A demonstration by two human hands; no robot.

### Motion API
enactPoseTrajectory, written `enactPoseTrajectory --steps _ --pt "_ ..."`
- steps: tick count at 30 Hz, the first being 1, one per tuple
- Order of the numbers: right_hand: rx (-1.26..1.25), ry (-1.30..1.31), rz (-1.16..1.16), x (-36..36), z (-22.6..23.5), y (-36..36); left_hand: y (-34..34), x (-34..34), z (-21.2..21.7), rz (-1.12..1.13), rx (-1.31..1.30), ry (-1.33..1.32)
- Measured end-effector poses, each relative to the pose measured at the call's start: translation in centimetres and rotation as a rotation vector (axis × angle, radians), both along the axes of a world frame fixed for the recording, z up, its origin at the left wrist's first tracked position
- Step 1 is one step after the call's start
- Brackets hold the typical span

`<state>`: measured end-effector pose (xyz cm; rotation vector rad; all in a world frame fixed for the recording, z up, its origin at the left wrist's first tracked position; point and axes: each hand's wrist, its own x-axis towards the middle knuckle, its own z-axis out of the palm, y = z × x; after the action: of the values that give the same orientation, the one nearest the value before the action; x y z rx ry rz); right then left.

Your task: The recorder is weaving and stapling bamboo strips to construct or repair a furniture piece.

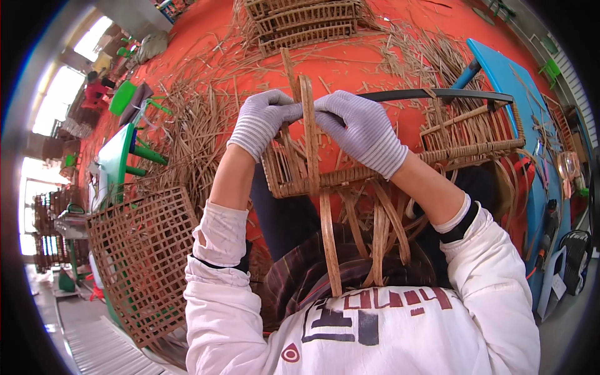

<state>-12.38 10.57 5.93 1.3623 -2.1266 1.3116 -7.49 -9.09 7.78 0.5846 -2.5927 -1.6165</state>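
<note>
A partly woven wicker basket (465,152) lies across my lap, with loose strips standing up from it and hanging below. At its left end rises a flat wicker strip (309,134), bent over at the top. My left hand (259,122), in a striped white glove, is closed with thumb and fingers pinching at this strip. From the other side my right hand (362,132), gloved alike, has its curled fingertips against the same strip. A dark curved band (437,93) runs from behind my right hand to the basket's right end. The exact grip between the fingertips is partly hidden.
An open-weave wicker panel (147,262) leans at my left. Stacked wicker baskets (306,22) stand ahead on the red floor (209,37), among scattered strips (187,125). A blue table (519,81) with tools is at right. Green stools (115,156) stand at left.
</note>
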Motion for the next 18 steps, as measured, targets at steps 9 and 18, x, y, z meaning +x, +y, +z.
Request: enactPoseTrajectory --steps 9,18 --pt "0.048 0.097 -0.006 0.3 -0.4 -0.2 -0.1 0.1 -0.4 0.043 0.077 0.016" --pt "0.3 0.367 -0.1 0.6 -0.8 -0.2 0.3 0.2 0.4 0.016 0.124 0.052"
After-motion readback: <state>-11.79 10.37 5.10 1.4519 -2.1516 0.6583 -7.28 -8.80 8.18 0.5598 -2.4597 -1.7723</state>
